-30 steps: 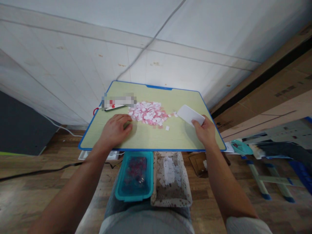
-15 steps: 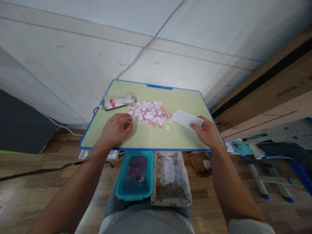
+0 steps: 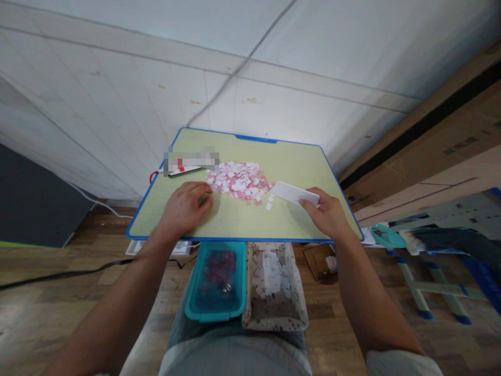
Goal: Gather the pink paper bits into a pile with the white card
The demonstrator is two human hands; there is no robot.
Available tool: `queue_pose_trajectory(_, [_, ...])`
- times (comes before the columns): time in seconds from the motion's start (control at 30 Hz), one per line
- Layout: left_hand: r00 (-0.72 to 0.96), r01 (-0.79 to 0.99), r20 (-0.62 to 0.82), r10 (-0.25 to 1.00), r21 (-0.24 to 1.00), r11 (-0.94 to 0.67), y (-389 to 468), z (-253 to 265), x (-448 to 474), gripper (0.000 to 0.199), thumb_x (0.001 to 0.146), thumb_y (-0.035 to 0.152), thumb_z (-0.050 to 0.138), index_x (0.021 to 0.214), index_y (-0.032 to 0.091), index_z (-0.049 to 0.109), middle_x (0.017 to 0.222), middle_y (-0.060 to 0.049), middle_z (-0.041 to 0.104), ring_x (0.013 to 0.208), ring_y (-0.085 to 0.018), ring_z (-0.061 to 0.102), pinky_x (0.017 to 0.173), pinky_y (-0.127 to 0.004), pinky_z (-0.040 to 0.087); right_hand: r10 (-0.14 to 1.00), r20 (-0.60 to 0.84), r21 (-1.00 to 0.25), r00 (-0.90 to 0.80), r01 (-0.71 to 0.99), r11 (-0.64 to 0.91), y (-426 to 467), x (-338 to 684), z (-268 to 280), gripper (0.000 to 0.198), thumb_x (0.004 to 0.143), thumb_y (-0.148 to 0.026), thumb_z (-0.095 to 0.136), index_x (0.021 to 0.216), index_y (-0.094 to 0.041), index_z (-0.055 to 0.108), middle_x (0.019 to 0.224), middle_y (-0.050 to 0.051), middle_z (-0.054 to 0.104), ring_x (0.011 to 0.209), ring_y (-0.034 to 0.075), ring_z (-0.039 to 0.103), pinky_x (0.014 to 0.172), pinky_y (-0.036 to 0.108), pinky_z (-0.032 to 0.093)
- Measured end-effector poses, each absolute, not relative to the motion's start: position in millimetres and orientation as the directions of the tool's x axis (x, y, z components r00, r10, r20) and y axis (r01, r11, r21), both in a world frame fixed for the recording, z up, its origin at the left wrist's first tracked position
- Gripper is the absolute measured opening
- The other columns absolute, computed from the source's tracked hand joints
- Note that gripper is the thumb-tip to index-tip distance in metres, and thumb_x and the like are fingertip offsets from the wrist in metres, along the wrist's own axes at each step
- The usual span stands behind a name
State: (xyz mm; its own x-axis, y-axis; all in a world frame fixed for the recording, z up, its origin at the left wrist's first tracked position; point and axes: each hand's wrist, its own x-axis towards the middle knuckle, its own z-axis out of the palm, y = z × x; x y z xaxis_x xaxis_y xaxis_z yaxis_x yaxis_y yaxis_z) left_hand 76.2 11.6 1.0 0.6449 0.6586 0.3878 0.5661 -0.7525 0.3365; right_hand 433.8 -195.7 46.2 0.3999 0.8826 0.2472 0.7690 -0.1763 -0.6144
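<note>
A heap of small white and pink paper-like squares [image 3: 238,180] lies on the pale green tabletop [image 3: 289,156]. My right hand [image 3: 326,209] grips a flat white rectangular card [image 3: 293,193], thumb on top. The card is tilted, and its far left end is at the heap's right edge, by a couple of loose white squares [image 3: 270,203]. My left hand [image 3: 190,206] rests on the tabletop with its fingers bent and a gap between thumb and forefinger. Its fingertips reach the heap's left edge, and it holds nothing that I can see.
Behind my left hand lies a partly blurred-out flat object [image 3: 188,166]. Below the table's front edge are a teal tub [image 3: 191,303] with dark reddish contents and a stained whitish tray [image 3: 274,318] holding white pieces. Cardboard boxes [image 3: 430,136] stand at the right.
My right hand has moved the white card slightly left and down, closer to the heap. Another loose square now shows near the card's end. My left hand stays put.
</note>
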Motion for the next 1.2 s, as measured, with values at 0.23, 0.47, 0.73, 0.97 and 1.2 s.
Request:
queue_pose_trajectory(0.23, [0.639,0.563,0.382,0.667,0.359,-0.745,11,2,76,0.028,0.092,0.034,0.057,0.113,0.023,0.072,0.126,-0.010,0.072,0.122,-0.029,0.062,0.114,-0.048,0.045,0.893,0.234,-0.640,0.384,0.752,-0.156,-199,438,50,0.026,0.087,-0.044,0.065,0.101,-0.024,0.074,0.085,0.002,0.074,0.078,0.023,0.065,0.072,0.033,0.049])
queue_pose_trajectory(0.47, [0.644,0.557,0.394,0.656,0.346,-0.755,12,0,76,0.028,0.093,0.034,0.057,0.112,0.021,0.072,0.124,-0.010,0.072,0.121,-0.028,0.062,0.114,-0.046,0.045,0.955,0.164,-0.675,0.249,0.734,-0.075,-203,433,55,0.024,0.088,-0.044,0.067,0.099,-0.024,0.076,0.090,0.003,0.075,0.083,0.024,0.066,0.073,0.034,0.049])
queue_pose_trajectory(0.73, [0.648,0.547,0.394,0.652,0.356,-0.758,12,0,76,0.028,0.092,0.034,0.056,0.111,0.021,0.072,0.123,-0.011,0.072,0.120,-0.028,0.063,0.112,-0.046,0.046,0.971,0.120,-0.720,0.205,0.692,-0.057,-212,424,59,0.020,0.091,-0.042,0.068,0.097,-0.024,0.076,0.095,0.002,0.076,0.089,0.023,0.067,0.078,0.033,0.049])
queue_pose_trajectory(0.97, [0.648,0.547,0.401,0.647,0.346,-0.762,12,0,76,0.028,0.092,0.034,0.058,0.112,0.020,0.072,0.123,-0.010,0.072,0.120,-0.028,0.063,0.112,-0.046,0.046,0.957,0.130,-0.728,0.259,0.681,-0.086,-217,431,53,0.019,0.091,-0.041,0.069,0.098,-0.024,0.076,0.093,0.002,0.075,0.086,0.023,0.066,0.079,0.033,0.047])
queue_pose_trajectory(1.2, [0.656,0.545,0.405,0.637,0.330,-0.771,12,1,76,0.027,0.094,0.033,0.056,0.112,0.020,0.071,0.123,-0.010,0.072,0.120,-0.028,0.063,0.112,-0.045,0.046,0.946,0.137,-0.737,0.293,0.669,-0.100,-221,430,52,0.022,0.090,-0.041,0.070,0.101,-0.023,0.076,0.096,0.003,0.076,0.090,0.024,0.067,0.080,0.034,0.048])
